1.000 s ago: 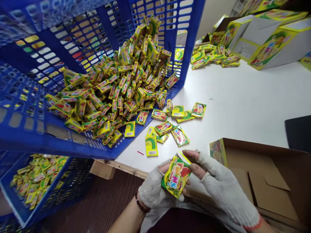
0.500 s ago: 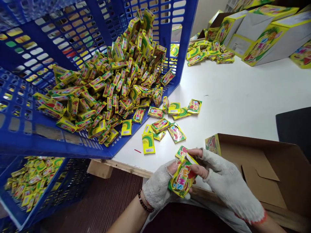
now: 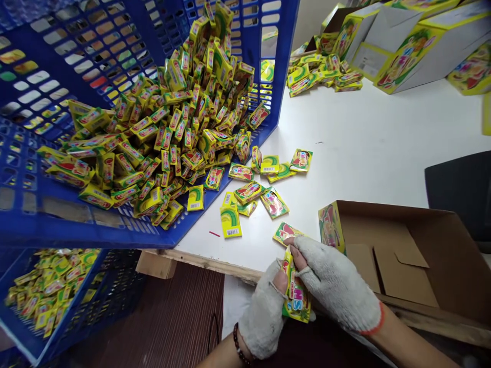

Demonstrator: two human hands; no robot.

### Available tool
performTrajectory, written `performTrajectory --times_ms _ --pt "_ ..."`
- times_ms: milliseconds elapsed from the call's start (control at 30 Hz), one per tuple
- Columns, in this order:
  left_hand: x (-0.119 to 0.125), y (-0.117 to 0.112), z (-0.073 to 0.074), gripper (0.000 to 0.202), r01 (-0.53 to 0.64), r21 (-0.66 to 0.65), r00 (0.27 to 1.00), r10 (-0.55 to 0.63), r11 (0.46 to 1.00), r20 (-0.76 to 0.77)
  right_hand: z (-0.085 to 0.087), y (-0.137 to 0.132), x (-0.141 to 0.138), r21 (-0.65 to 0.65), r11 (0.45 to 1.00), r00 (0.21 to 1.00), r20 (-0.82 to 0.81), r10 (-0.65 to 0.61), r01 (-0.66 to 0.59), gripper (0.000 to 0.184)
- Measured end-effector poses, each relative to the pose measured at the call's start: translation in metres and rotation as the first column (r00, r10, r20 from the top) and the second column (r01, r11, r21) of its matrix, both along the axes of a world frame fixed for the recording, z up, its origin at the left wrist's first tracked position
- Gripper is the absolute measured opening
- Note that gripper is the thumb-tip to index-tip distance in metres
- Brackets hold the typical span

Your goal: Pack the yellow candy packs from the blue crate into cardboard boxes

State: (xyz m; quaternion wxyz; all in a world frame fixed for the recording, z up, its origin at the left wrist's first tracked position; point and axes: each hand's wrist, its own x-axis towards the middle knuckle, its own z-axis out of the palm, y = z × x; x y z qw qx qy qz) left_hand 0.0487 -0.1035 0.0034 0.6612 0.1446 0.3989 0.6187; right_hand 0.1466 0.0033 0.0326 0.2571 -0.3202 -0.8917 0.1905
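Note:
Just past the table's front edge, my left hand [image 3: 264,312], in a white fingerless glove, grips a small yellow-green candy box [image 3: 297,299] printed "TWINS", thumb on its near side. My right hand [image 3: 333,276], gloved the same way, has its thumb and finger pinched together at the upper end of that box. Its lower fingers are hidden behind the box. Right beyond the fingertips a similar flat box [image 3: 283,231] lies on the table, partly covered by the right hand. More loose boxes [image 3: 274,202] are scattered farther back.
To the left, a blue crate [image 3: 161,240] lies tipped with a heap of small boxes spilling toward the white table [image 3: 364,143]. A lower blue crate [image 3: 38,352] holds more. An open brown carton [image 3: 399,220] sits at right. Large printed cartons [image 3: 414,56] stand at the back.
The held box has turned to a narrower angle. My right fingers have drawn together at its upper end, where they were spread before. The view has shifted slightly.

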Motion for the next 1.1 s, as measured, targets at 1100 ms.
performTrajectory --times_ms 1100 --pt "-0.033 -0.038 -0.003 0.031 0.383 -0.175 0.772 -0.419 0.907 -0.479 -0.018 -0.036 0.050 -0.834 0.547 0.997 0.056 -0.047 0.073 0.037"
